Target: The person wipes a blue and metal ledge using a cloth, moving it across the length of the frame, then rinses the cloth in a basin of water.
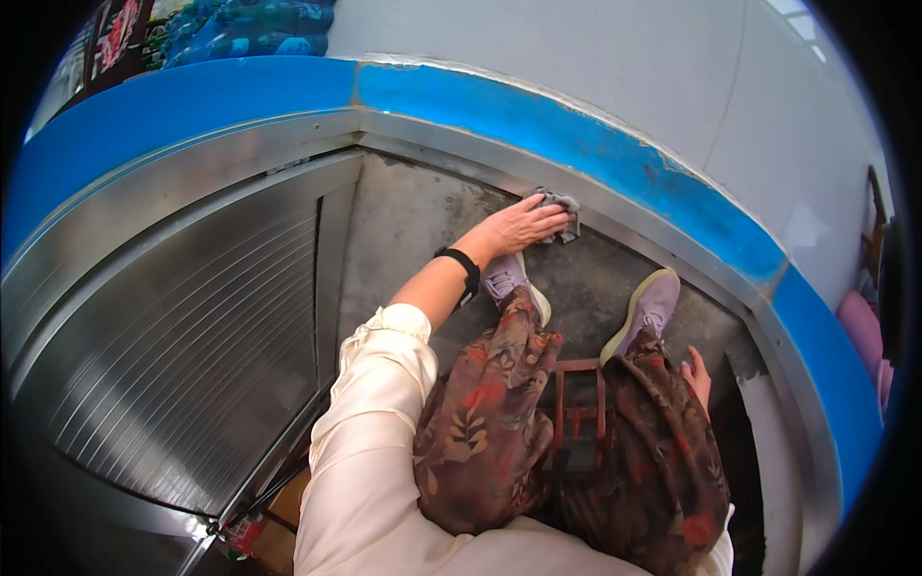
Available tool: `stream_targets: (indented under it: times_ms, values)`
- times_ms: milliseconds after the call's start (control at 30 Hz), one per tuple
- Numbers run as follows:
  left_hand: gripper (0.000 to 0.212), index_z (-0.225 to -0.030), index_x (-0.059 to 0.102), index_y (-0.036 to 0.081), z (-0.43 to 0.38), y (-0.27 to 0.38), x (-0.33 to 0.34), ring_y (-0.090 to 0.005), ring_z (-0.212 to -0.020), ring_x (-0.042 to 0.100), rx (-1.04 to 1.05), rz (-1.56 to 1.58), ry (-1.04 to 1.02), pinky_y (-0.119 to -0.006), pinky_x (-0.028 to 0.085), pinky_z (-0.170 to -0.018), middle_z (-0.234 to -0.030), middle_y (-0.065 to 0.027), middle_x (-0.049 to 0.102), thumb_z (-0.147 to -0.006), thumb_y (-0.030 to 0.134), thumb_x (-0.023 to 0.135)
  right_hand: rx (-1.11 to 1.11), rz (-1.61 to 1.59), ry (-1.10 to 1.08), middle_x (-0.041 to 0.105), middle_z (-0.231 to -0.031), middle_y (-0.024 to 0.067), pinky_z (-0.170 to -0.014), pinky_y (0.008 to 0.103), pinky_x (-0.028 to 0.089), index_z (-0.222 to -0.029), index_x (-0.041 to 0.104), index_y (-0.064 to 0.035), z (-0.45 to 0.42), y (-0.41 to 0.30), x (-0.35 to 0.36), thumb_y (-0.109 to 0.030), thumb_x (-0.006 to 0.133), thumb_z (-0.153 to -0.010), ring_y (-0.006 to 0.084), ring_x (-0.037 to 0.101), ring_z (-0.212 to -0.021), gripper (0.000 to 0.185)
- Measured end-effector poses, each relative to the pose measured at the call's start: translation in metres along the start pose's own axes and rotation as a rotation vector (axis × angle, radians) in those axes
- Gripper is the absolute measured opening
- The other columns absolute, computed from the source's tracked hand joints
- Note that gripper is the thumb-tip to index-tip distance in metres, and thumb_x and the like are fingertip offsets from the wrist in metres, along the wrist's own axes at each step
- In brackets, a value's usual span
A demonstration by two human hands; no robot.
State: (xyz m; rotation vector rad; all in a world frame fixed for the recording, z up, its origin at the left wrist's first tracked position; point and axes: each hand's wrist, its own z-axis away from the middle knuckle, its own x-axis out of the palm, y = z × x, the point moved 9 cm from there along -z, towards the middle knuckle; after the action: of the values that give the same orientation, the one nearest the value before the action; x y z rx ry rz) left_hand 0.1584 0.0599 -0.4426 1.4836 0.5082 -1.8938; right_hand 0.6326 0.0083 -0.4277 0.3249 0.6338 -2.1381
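My left hand (524, 225) reaches forward, palm down, with its fingers spread over a crumpled grey cloth (569, 229). The cloth lies against the lower edge of a metal strip (475, 163), where that strip meets the grey concrete surface (403, 216). A black band (472, 270) circles the left wrist. My right hand (696, 376) hangs low beside my right knee, partly hidden by the trouser leg. Its visible fingers are apart, and I see nothing in them.
A ribbed metal panel (187, 345) fills the left side. Blue trim (540, 129) runs above the metal strip, below a pale wall (576, 57). Bottles in blue wrap (266, 29) stand at upper left. A reddish stool frame (578, 367) shows between my legs, behind my lilac shoes (652, 306).
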Motion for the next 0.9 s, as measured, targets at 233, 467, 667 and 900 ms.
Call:
stream_targets:
  times_ms: [233, 467, 667, 900]
  values:
    - [0.057, -0.140, 0.035, 0.015, 0.057, -0.052, 0.009, -0.0167, -0.128, 0.036, -0.315, 0.055, 0.008, -0.041, 0.023, -0.110, -0.138, -0.0013, 0.040, -0.084, 0.019, 0.045, 0.039, -0.101, -0.014, 0.061, -0.071, 0.0029, -0.066, 0.0235, 0.046, -0.130, 0.047, -0.0075, -0.009, -0.029, 0.007, -0.009, 0.052, -0.090, 0.0086, 0.056, -0.066, 0.041]
    - [0.053, -0.135, 0.040, 0.014, 0.130, -0.117, 0.017, -0.0209, -0.124, 0.042, -0.691, 0.134, 0.054, -0.041, 0.030, -0.105, -0.140, -0.0041, 0.040, -0.084, 0.014, 0.051, 0.056, -0.129, -0.014, 0.060, -0.073, 0.0031, -0.067, 0.0234, 0.046, -0.131, 0.047, -0.0082, -0.011, -0.027, 0.009, -0.009, 0.051, -0.090, 0.0087, 0.057, -0.068, 0.041]
    - [0.042, -0.130, 0.045, 0.003, 0.214, -0.166, 0.055, -0.0302, -0.125, 0.041, -1.424, 0.439, 0.398, -0.039, 0.036, -0.100, -0.137, -0.0151, 0.043, -0.092, 0.021, 0.046, 0.069, -0.238, 0.009, 0.059, -0.073, 0.0027, -0.068, 0.0229, 0.045, -0.131, 0.047, -0.0083, -0.018, -0.027, 0.012, -0.010, 0.051, -0.090, 0.0084, 0.056, -0.069, 0.041]
    - [0.039, -0.125, 0.049, -0.004, 0.141, -0.124, 0.038, -0.0315, -0.127, 0.039, -1.531, 0.844, 0.860, -0.038, 0.032, -0.104, -0.139, -0.0193, 0.038, -0.091, 0.016, 0.048, 0.040, -0.117, -0.012, 0.059, -0.074, 0.0026, -0.069, 0.0222, 0.044, -0.130, 0.048, -0.0085, -0.012, -0.059, 0.017, -0.009, 0.050, -0.090, 0.0084, 0.055, -0.070, 0.040]
